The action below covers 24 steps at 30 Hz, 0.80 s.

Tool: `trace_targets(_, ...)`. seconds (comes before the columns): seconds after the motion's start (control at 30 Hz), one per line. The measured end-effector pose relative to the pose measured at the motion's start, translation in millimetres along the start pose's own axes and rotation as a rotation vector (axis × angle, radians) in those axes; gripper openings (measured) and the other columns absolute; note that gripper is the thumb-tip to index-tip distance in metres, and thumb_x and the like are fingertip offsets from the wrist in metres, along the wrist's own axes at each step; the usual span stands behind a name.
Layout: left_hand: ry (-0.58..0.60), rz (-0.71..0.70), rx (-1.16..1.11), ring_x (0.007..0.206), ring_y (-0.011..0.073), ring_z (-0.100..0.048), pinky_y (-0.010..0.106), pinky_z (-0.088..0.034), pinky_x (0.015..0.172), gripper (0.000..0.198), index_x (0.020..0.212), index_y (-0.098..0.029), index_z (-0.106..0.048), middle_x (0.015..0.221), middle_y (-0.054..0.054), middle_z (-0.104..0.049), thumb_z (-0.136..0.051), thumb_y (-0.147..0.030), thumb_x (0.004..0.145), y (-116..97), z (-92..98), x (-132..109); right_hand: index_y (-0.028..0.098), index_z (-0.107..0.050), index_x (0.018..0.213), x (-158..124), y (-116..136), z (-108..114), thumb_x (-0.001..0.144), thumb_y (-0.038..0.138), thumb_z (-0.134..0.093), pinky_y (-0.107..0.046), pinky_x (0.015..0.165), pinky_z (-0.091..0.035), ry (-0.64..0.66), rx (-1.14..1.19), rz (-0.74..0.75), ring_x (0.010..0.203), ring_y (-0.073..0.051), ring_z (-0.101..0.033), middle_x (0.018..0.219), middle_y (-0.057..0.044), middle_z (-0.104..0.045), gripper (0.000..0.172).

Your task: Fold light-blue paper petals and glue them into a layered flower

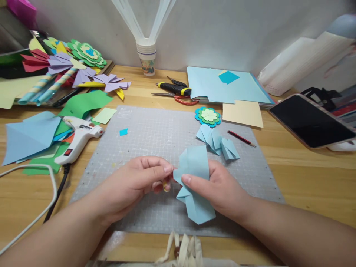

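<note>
A folded light blue paper piece [196, 161] is held over the grey cutting mat [155, 137]. My right hand [222, 185] grips it from the right, thumb across its front and fingers behind. At its left edge, my left hand [144, 176] pinches with thumb and index finger, apparently on the paper's edge; the exact contact is hard to see. Beyond the right hand lie several folded light blue paper pieces [214, 139]. A layered paper flower [208, 116] in blue and green rests behind them, and a red pencil [241, 138] lies to their right.
A white glue gun [79, 139] with its cord sits left of the mat among paper scraps [30, 133]. Pliers [174, 88] and red-handled scissors [178, 98] lie behind the mat. Paper cups [147, 61] stand at the wall. A phone [313, 118] leans at the right.
</note>
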<state>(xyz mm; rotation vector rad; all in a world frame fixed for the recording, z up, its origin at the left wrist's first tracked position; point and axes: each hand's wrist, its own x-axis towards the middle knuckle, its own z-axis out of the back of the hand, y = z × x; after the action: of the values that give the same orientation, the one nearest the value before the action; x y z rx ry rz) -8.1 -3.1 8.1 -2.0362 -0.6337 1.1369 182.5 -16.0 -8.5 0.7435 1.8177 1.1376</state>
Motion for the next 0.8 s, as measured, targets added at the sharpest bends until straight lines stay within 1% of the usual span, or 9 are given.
trace_targets(0.1,0.004,0.015,0.026,0.059,0.0074,-0.045,0.021,-0.034,0.059,0.024,0.071,-0.015,-0.067,0.061,-0.003,-0.059,-0.072,-0.039,0.075,0.3,1.4,-0.4,0.016,-0.062,0.074,0.8,0.9,-0.4,0.08,0.03,-0.062,-0.019,0.051,-0.041,0.018,0.009,0.023,0.056,-0.008,-0.049,0.065,0.002,-0.056,0.015)
trace_targets(0.23,0.021,-0.005,0.079,0.057,0.0062,-0.043,0.02,-0.033,0.058,0.019,0.073,-0.017,-0.066,0.06,-0.006,-0.057,-0.073,-0.034,0.075,0.3,2.5,-0.9,0.017,-0.058,0.071,0.5,2.6,-2.4,0.08,0.028,-0.062,-0.018,0.049,-0.038,0.027,-0.015,0.037,0.053,-0.007,-0.045,0.061,0.004,-0.051,0.014)
trace_targets(0.4,0.03,-0.011,0.11,0.056,0.0058,-0.042,0.02,-0.03,0.056,0.016,0.072,-0.017,-0.063,0.058,-0.007,-0.055,-0.074,-0.029,0.074,1.3,0.4,-0.9,0.018,-0.053,0.068,-1.9,1.9,-2.5,0.083,0.03,-0.058,-0.018,0.047,-0.035,0.048,-0.073,0.057,0.052,-0.007,-0.041,0.06,0.004,-0.047,0.02)
trace_targets(0.5,0.022,-0.009,0.124,0.056,0.0058,-0.041,0.02,-0.029,0.055,0.018,0.071,-0.017,-0.061,0.058,-0.007,-0.054,-0.074,-0.029,0.073,1.7,-0.6,-0.2,0.018,-0.052,0.068,-2.5,-0.3,-1.6,0.085,0.033,-0.057,-0.018,0.045,-0.034,0.046,-0.086,0.074,0.052,-0.007,-0.041,0.059,0.004,-0.045,0.024)
trace_targets(0.67,0.025,-0.049,0.154,0.058,0.0075,-0.043,0.021,-0.032,0.058,0.021,0.07,-0.017,-0.062,0.059,-0.006,-0.055,-0.067,-0.035,0.08,1.9,0.6,-0.1,0.018,-0.057,0.073,-1.5,-0.8,-1.0,0.086,0.03,-0.054,-0.018,0.046,-0.036,0.046,-0.074,0.097,0.054,-0.008,-0.043,0.064,0.003,-0.051,0.018)
trace_targets(0.8,0.019,-0.031,0.157,0.057,0.0069,-0.042,0.02,-0.031,0.057,0.018,0.07,-0.017,-0.063,0.057,-0.007,-0.054,-0.07,-0.032,0.077,1.6,0.5,0.4,0.018,-0.051,0.067,-2.5,0.0,-1.5,0.085,0.03,-0.055,-0.019,0.046,-0.035,0.013,-0.124,0.081,0.052,-0.008,-0.041,0.06,0.004,-0.045,0.023)
